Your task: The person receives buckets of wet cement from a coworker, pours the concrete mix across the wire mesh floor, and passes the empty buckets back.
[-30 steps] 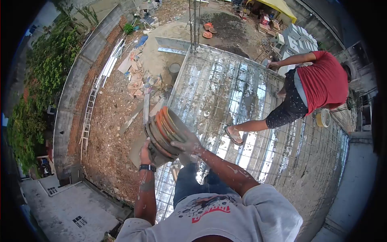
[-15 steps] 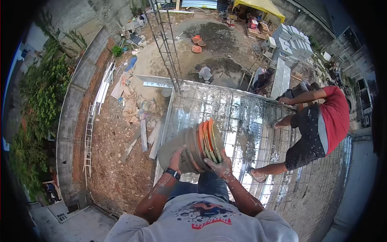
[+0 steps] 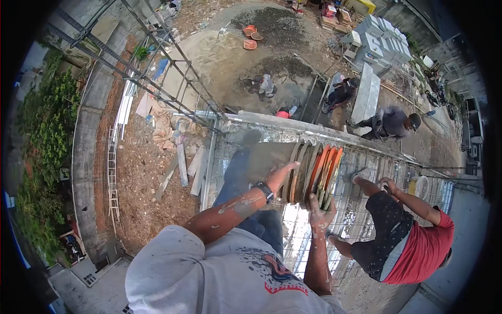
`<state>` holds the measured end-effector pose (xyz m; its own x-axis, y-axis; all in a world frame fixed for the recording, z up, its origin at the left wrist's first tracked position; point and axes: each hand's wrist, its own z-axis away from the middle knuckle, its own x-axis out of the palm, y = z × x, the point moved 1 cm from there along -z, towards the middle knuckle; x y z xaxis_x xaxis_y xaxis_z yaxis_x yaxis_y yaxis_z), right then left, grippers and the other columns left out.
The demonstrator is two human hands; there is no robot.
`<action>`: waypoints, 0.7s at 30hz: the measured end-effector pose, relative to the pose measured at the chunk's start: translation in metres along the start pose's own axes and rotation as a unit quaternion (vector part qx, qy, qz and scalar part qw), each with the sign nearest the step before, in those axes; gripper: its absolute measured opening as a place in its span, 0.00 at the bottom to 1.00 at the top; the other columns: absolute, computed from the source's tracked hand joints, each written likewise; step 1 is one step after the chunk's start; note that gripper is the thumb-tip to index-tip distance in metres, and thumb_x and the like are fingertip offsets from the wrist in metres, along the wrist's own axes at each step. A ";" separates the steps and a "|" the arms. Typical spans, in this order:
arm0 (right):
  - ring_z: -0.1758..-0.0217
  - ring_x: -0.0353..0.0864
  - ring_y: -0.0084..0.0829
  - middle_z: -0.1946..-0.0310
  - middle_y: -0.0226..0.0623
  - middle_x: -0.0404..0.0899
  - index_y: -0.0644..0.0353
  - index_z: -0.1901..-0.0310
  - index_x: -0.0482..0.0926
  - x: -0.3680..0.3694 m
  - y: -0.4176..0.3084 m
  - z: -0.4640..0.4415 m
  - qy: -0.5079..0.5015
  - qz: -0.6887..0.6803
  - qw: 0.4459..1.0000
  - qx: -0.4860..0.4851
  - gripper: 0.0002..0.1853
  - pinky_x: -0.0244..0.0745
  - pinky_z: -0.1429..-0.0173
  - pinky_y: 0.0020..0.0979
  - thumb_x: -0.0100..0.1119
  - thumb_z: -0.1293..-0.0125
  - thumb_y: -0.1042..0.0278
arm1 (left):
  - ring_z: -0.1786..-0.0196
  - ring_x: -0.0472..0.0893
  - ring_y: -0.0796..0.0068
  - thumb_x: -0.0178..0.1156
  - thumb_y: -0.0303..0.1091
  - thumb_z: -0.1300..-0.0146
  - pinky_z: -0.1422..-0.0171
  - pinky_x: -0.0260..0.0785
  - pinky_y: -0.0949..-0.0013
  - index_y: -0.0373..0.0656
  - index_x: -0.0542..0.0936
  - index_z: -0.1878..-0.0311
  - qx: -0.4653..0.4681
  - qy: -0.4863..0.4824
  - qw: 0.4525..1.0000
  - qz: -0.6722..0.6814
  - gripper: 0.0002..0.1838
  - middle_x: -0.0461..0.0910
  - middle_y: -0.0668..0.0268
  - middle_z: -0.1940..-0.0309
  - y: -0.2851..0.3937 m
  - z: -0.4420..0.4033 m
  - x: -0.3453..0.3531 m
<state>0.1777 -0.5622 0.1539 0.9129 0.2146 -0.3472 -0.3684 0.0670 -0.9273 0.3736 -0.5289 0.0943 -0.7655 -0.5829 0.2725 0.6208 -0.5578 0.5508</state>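
Note:
A stack of nested buckets (image 3: 269,162), caked with grey cement, lies on its side in front of me. Several orange rims show at its right end. My left hand (image 3: 281,177), below a wristwatch (image 3: 263,192), lies against the stack's near side with its fingers curled onto the grey rims. At the orange end, my right hand (image 3: 320,213) grips the lower rims from beneath. Both forearms are splashed with cement. Beneath the stack is a mesh of steel bars (image 3: 293,230) over a shiny wet-looking surface.
A co-worker in a red shirt (image 3: 423,243) stands on the mesh at my right, near a pale bucket (image 3: 420,187). A rebar column (image 3: 178,70) rises at the left corner. Beyond the edge board (image 3: 314,128), several people are on the ground below, near stacked grey blocks (image 3: 381,44).
Both hands have carried the bucket stack to the right and turned it more level. The red-shirted co-worker has moved nearer, away from the edge. My view has shifted.

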 end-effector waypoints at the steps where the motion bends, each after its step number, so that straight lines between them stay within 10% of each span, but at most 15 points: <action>1: 0.59 0.80 0.26 0.58 0.38 0.81 0.69 0.50 0.75 0.016 -0.005 -0.017 0.013 -0.037 0.999 0.019 0.20 0.76 0.55 0.25 0.69 0.43 0.74 | 0.34 0.68 0.67 0.59 0.60 0.44 0.34 0.59 0.52 0.46 0.76 0.40 -0.007 -0.009 1.000 -0.021 0.34 0.72 0.60 0.38 0.019 -0.026 0.000; 7: 0.60 0.80 0.25 0.59 0.37 0.80 0.69 0.49 0.74 0.105 -0.047 -0.148 0.056 -0.142 0.985 0.075 0.20 0.77 0.58 0.22 0.66 0.44 0.83 | 0.32 0.65 0.66 0.61 0.60 0.47 0.31 0.54 0.55 0.47 0.79 0.43 -0.055 -0.008 0.998 -0.009 0.33 0.70 0.61 0.36 0.164 -0.104 -0.009; 14: 0.62 0.80 0.22 0.62 0.36 0.82 0.68 0.53 0.78 0.191 -0.174 -0.271 0.004 -0.066 0.998 -0.014 0.19 0.75 0.55 0.23 0.72 0.46 0.74 | 0.36 0.70 0.70 0.63 0.52 0.44 0.31 0.57 0.63 0.41 0.76 0.42 0.070 -0.076 0.973 0.205 0.31 0.75 0.63 0.42 0.332 -0.129 -0.061; 16: 0.62 0.81 0.23 0.62 0.38 0.83 0.70 0.53 0.78 0.222 -0.214 -0.296 -0.030 -0.028 0.997 -0.069 0.20 0.75 0.54 0.24 0.72 0.46 0.73 | 0.41 0.74 0.70 0.62 0.48 0.41 0.35 0.63 0.65 0.41 0.75 0.42 0.289 -0.022 0.951 0.105 0.27 0.77 0.62 0.47 0.367 -0.129 -0.088; 21: 0.66 0.83 0.31 0.67 0.42 0.83 0.68 0.58 0.79 0.337 -0.283 -0.358 -0.081 0.002 0.976 -0.204 0.21 0.77 0.59 0.30 0.73 0.48 0.62 | 0.45 0.76 0.67 0.61 0.50 0.39 0.38 0.66 0.64 0.40 0.73 0.41 0.349 0.079 0.903 0.237 0.29 0.75 0.62 0.45 0.455 -0.151 -0.163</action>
<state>0.6529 -0.8574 0.2488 0.8593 0.3677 -0.3555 -0.2415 -0.3210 -0.9158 0.8066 -0.7769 0.1810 -0.3741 -0.7668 0.5216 0.5727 0.2513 0.7803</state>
